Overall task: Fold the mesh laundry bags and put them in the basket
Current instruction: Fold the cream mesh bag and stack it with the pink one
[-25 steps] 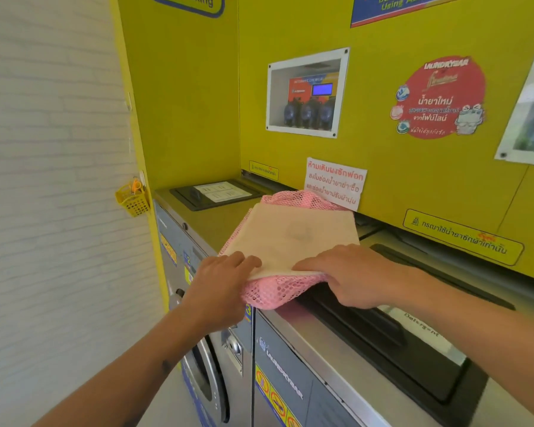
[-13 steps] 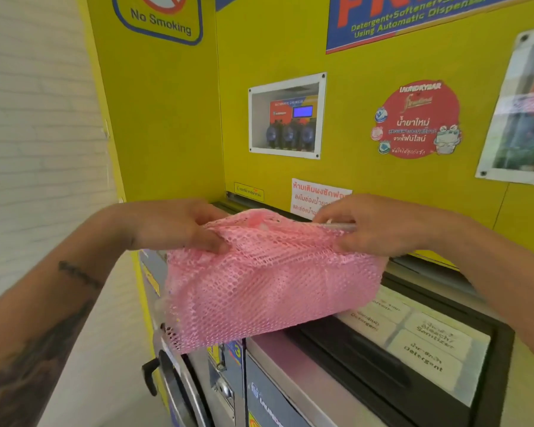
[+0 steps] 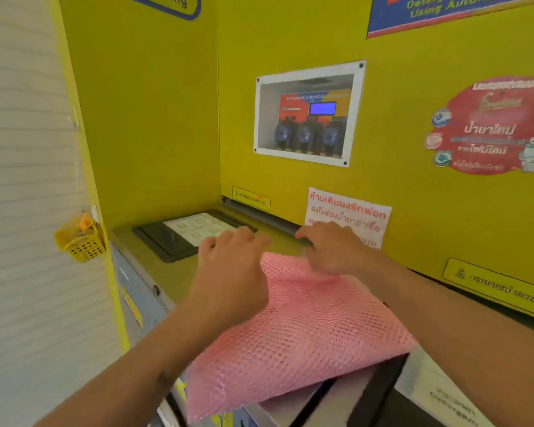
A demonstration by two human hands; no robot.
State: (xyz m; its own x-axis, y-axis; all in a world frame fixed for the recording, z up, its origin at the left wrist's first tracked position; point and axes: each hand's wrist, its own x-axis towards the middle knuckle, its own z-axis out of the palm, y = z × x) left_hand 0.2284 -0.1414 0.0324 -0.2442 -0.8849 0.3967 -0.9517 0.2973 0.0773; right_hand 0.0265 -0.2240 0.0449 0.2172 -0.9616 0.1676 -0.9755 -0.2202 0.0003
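Note:
A pink mesh laundry bag (image 3: 293, 337) lies spread on top of the washing machines, its near edge hanging over the front. My left hand (image 3: 228, 272) is at the bag's far left corner with its fingers spread and relaxed, holding nothing that I can see. At the bag's far edge my right hand (image 3: 330, 248) has its fingers loosely bent and touches the mesh there. The beige cloth seen earlier is hidden. No large basket is in view.
A small yellow perforated basket (image 3: 80, 241) hangs on the left wall edge. A black detergent lid (image 3: 173, 241) is set into the machine top (image 3: 179, 275) beyond my left hand. The yellow back panel (image 3: 413, 195) carries a paper notice (image 3: 349, 214) just behind my right hand.
Half a second ago both hands held the pink bag up in the air. It now lies on the machine top, and my hands have loosened at its far edge.

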